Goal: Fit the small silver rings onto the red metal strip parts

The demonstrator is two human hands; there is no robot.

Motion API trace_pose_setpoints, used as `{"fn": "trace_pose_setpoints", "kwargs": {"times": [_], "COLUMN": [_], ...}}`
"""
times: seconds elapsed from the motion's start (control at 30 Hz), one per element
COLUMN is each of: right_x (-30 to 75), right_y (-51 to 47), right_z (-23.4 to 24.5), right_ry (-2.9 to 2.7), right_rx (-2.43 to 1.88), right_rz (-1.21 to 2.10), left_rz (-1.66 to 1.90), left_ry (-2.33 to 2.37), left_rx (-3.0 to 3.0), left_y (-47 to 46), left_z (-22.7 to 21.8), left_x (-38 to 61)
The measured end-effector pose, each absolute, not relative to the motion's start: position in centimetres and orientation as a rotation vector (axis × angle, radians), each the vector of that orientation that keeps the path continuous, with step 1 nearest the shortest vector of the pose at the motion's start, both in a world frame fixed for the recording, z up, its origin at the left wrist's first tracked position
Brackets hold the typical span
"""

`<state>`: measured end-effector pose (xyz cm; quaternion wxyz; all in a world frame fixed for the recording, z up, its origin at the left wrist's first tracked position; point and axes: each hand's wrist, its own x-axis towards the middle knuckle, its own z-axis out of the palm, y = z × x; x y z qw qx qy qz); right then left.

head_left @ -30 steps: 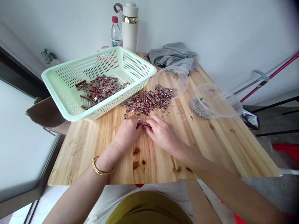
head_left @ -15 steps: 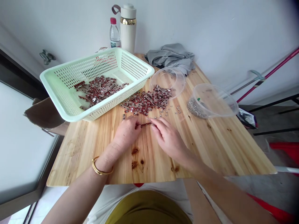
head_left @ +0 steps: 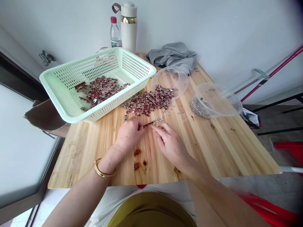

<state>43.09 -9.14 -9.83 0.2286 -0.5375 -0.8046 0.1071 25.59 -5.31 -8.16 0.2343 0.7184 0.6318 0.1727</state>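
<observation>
My left hand (head_left: 129,130) is closed on one end of a thin reddish-brown strip (head_left: 148,124), just above the table. The strip's right end sticks out toward my right hand (head_left: 171,142). My right index fingertip touches that free end, while the thumb stays lower and apart from it. Nothing shows between the right finger and thumb. Small shiny metal nuts (head_left: 159,120) lie scattered just beyond the right fingers. Behind both hands is a heap of similar strips (head_left: 150,102) with small holes or metal spots. One short piece (head_left: 125,118) lies apart by my left knuckles.
A pale green basket (head_left: 68,117) with more strips stands at the left. A clear round lid (head_left: 182,85) lies behind the heap. At the right, a clear tub (head_left: 220,115) tilts over small metal parts. Grey cloth (head_left: 172,53), a water bottle (head_left: 115,34) and a white flask (head_left: 129,31) are behind.
My right fingers have drawn slightly back along the strip, baring more of its right end and the nuts behind. My left hand keeps its hold. The view has shifted slightly.
</observation>
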Motion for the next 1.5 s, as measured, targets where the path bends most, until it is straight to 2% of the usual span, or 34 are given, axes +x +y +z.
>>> {"fn": "trace_pose_setpoints", "kwargs": {"times": [1.17, 1.33, 1.5], "right_x": [42.1, 42.8, 46.2], "right_y": [-9.4, -9.8, -9.0], "right_z": [-9.9, -9.2, -7.9], "right_ry": [-2.334, -2.117, -1.806], "right_rx": [-1.447, -1.336, -1.417], "right_rz": [0.425, 0.393, 0.205], "left_rz": [0.468, 0.629, 1.154], "left_ry": [1.768, 1.691, 2.012], "left_rx": [1.965, 2.045, 2.16], "left_y": [-5.3, -5.9, -4.9], "left_z": [-8.7, -7.4, -1.0], "left_x": [25.6, 25.2, 21.3]}}
